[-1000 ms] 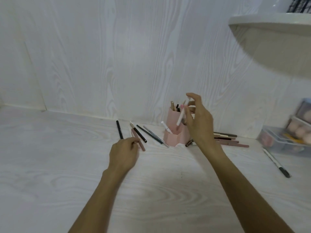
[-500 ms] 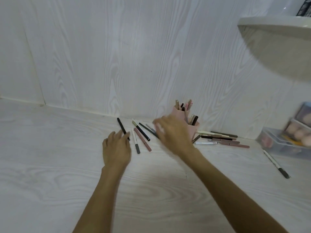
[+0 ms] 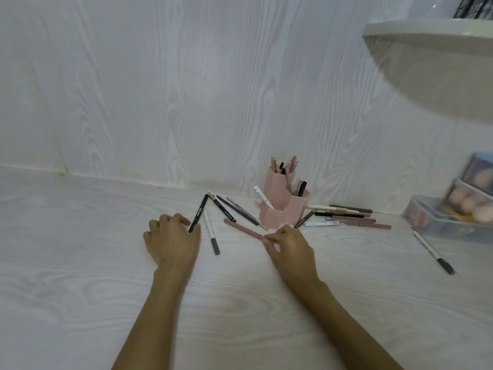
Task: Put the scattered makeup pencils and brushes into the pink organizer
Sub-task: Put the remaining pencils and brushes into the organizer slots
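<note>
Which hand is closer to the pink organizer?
The right hand. It lies just in front of the organizer, fingers pinching the near end of a pink pencil. The left hand is further off to the left, on a black pencil.

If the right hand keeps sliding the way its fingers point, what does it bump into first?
The right hand already pinches the mauve pencil. Going on up-left along it, it would probably meet the black pencils next, though depth is unclear.
</note>
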Demonstrator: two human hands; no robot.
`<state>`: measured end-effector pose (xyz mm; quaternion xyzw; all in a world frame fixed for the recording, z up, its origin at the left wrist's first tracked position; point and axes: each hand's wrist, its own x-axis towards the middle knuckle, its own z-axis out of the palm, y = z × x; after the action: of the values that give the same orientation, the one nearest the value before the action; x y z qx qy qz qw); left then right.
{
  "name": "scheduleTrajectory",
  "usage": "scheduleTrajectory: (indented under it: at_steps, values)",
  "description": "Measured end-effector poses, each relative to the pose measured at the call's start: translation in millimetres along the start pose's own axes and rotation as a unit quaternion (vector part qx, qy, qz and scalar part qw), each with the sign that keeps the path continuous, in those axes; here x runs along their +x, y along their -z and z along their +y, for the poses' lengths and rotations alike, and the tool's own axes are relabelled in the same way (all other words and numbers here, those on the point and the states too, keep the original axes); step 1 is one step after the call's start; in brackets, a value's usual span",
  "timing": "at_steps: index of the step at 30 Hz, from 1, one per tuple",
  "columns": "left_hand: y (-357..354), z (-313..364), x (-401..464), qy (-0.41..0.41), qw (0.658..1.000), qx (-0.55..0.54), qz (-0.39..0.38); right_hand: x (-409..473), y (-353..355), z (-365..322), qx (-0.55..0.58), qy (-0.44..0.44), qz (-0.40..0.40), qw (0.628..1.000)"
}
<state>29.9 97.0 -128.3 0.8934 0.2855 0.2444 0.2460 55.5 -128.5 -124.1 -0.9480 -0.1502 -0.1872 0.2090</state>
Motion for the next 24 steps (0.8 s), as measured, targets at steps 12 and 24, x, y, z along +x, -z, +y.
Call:
scheduleTrajectory:
  at_steps: [12, 24]
  values:
    - [43.5, 44.0, -3.9, -0.021, 0.919, -0.357, 0.167, -6.4, 19.3, 43.7, 0.136, -0.107, 0.014, 0.985]
    - [50.0, 244.5, -9.4, -0.402, 0.882, -0.233, 0.084, -6.4, 15.0, 46.6, 0.141, -0.109, 0.006, 0.984]
